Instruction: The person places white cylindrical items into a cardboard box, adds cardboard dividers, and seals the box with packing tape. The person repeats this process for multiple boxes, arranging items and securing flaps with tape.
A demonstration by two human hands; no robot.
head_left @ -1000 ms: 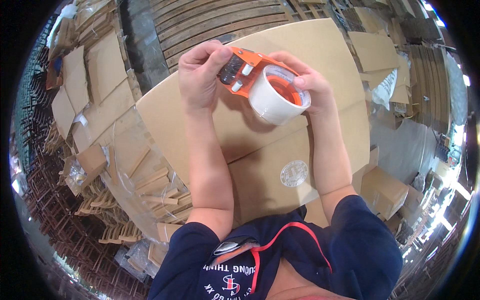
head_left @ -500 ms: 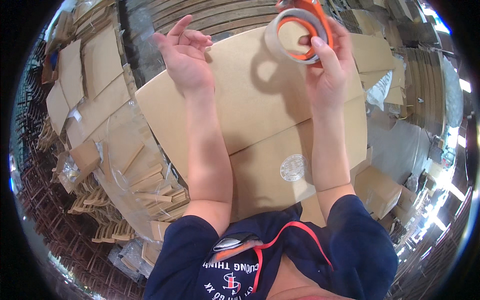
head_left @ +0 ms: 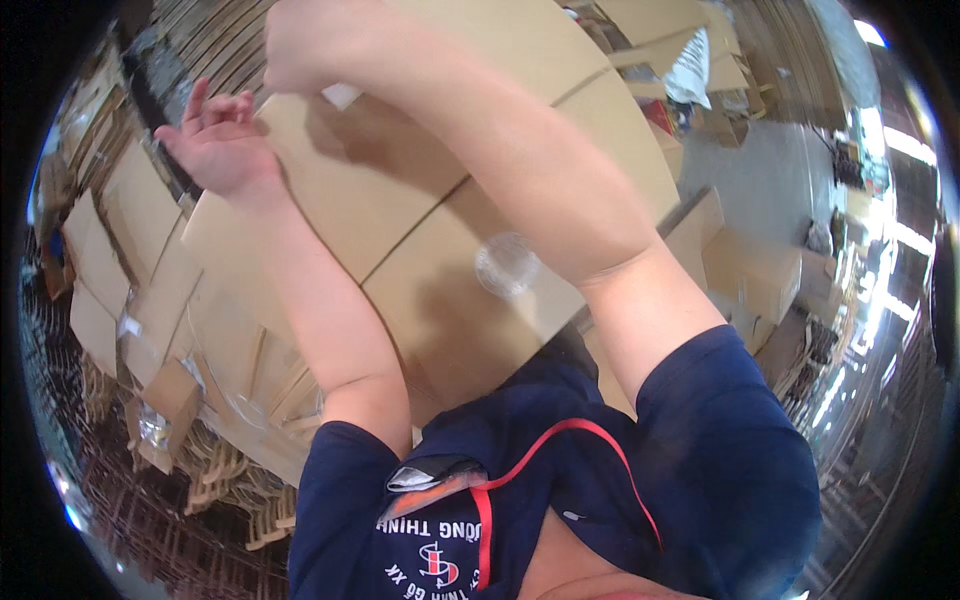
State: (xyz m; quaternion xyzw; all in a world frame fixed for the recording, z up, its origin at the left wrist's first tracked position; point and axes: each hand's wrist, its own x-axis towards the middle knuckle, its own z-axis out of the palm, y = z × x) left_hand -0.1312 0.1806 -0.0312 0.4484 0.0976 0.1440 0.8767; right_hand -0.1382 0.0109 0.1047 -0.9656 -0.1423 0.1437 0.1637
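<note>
A large brown cardboard box [head_left: 340, 225] lies in front of me, with a seam across its top and a pale round mark near my side. My left hand [head_left: 225, 150] hovers by the box's far left edge, palm up, fingers apart, holding nothing. My right arm reaches across the box to the far left. At its end my right hand [head_left: 315, 45] is closed, knuckles outward, near the top of the view. The orange tape dispenser it held is now hidden behind it; only a small whitish bit [head_left: 342, 95] shows below the fist.
Flattened cardboard sheets [head_left: 130, 235] lie to the left, beside curved wooden pieces [head_left: 225, 480]. On the right stand another carton [head_left: 750, 270] and a stack of cardboard [head_left: 785, 60]. A white plastic bag [head_left: 688, 70] lies at the far right. Wooden slats [head_left: 225, 50] lie beyond the box.
My right hand has swung from the far right over to the far left, taking the tape dispenser out of sight. My left hand has shifted left and nearer in the view, still spread.
</note>
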